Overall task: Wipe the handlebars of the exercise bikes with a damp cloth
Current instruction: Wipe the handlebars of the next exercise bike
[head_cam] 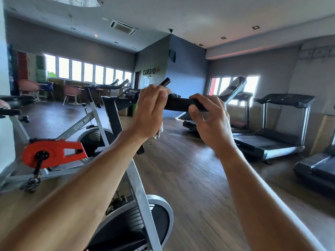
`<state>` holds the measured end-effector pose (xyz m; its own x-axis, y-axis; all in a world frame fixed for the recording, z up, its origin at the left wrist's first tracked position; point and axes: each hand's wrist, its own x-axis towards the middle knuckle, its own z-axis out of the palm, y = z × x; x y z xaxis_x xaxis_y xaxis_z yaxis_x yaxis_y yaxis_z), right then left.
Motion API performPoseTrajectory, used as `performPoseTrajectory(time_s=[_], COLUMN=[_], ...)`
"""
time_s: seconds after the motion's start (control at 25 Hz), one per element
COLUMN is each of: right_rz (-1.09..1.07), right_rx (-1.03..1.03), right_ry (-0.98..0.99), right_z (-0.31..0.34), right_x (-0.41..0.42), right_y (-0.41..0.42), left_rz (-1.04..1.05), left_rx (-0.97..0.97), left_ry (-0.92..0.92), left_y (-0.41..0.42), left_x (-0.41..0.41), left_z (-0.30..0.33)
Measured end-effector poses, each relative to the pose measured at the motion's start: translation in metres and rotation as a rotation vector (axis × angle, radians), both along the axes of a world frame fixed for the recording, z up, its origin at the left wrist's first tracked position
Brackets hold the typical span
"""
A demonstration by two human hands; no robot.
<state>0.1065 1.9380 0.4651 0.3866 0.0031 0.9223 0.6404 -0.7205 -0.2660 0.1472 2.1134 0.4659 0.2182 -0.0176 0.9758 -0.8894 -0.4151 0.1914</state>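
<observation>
Two hands are seen: a left hand (pixel 151 109) and a right hand (pixel 211 117). One handlebar (pixel 178 104) is gripped by both. One cloth (pixel 160 130) is partly visible below the left hand. At least three bikes are counted: a near bike (pixel 139 192), a second bike (pixel 79 124) with one red guard (pixel 52 153), and a third, of which only the bars (pixel 112 86) are shown. Three treadmills are counted along the right side: a far treadmill (pixel 235 98), a middle treadmill (pixel 272 140) and a near treadmill (pixel 315 171), the last cut off by the frame edge. Two pink chairs (pixel 30 86) (pixel 72 94) are counted by the windows. One ceiling vent (pixel 123 27) is shown.
</observation>
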Motion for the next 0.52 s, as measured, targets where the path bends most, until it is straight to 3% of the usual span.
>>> performPoseTrajectory(time_s=[0.12, 0.32, 0.52], right_rz=[0.001, -0.007, -0.020], right_rx=[-0.020, -0.049, -0.134], right_ry=[-0.033, 0.015, 0.159], right_z=[0.000, 0.003, 0.017], right_x=[0.001, -0.004, -0.019], right_y=[-0.001, -0.006, -0.008], left_rz=[0.144, 0.060, 0.250], left_rx=[0.155, 0.168, 0.199], left_ry=[-0.075, 0.212, 0.324], left_y=[-0.006, 0.021, -0.022], left_x=[-0.019, -0.009, -0.054], left_z=[-0.004, 0.019, 0.013])
